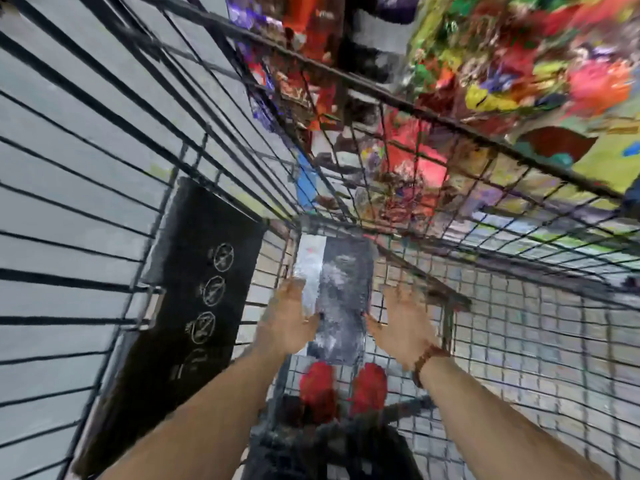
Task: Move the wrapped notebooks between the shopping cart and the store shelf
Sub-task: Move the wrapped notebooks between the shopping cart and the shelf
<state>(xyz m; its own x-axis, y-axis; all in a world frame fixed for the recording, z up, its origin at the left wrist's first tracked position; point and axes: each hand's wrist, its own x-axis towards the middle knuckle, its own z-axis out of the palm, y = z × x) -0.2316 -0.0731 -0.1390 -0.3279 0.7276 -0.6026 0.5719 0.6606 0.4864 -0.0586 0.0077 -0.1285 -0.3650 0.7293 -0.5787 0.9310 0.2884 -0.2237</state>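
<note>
Head view, looking straight down: a dark grey stack of notebooks in shiny clear plastic wrap [341,299] sits inside the basket, long side running near to far, between the person's two hands. The left hand [294,320] lies against the pack's left edge with its fingers stretched out along it and its thumb on the top face. The right hand [398,323] is at the pack's right edge, fingers straight and spread, with only the thumb side touching the wrap. Neither hand curls round the pack, though blur softens the fingertips. I cannot tell whether the pack rests on the mesh or is held just above it. A brown beaded bracelet [425,362] circles the right wrist.

Below and around the pack is the dark wire-mesh shopping cart [519,306], its floor grid showing pale tiles through it. Seen through the mesh, just nearer than the pack, are two red shoes [318,386]. Left of the left hand, the black plastic seat flap with white round pictograms [194,299] lies tilted against the cart's bars. Far right, beyond the cart's rim, stands a store shelf crowded with blurred, brightly coloured packages [519,64]. Grey floor [69,133] shows through the bars on the left.
</note>
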